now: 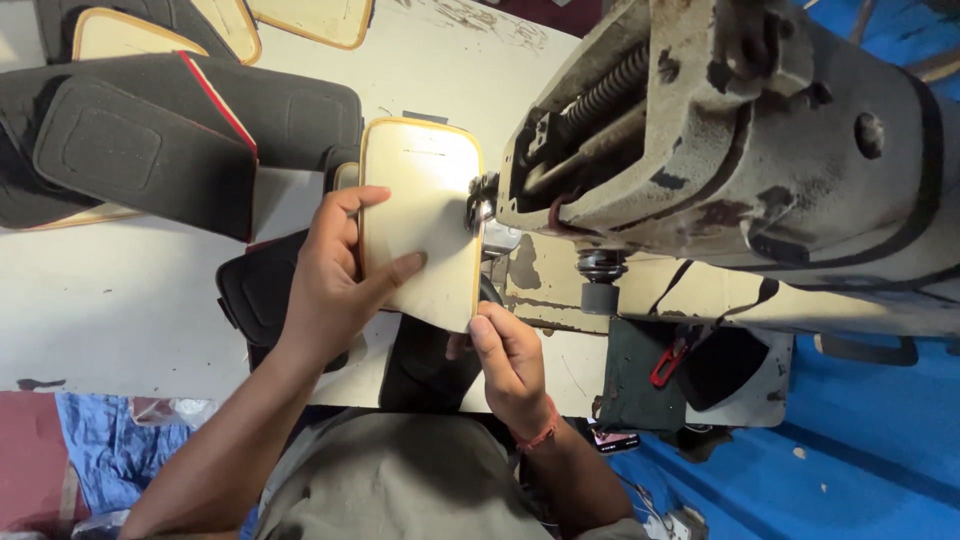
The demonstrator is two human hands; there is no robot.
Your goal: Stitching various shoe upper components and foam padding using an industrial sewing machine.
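Observation:
A cream padded panel with a yellow bound edge (pixel 425 200) lies under the needle area of a worn cream sewing machine (pixel 740 150). My left hand (pixel 335 275) presses flat on the panel's left side, thumb across its face. At the panel's near right corner, my right hand (pixel 510 365) pinches its edge close to the presser foot (pixel 487 215). A red thread band circles my right wrist.
Several black padded panels, one with a red edge (pixel 150 140), are piled at the left on the white table (pixel 120 300). More cream panels (pixel 160 30) lie at the far edge. A dark pouch with red snips (pixel 670 365) hangs below the machine. Blue floor is at right.

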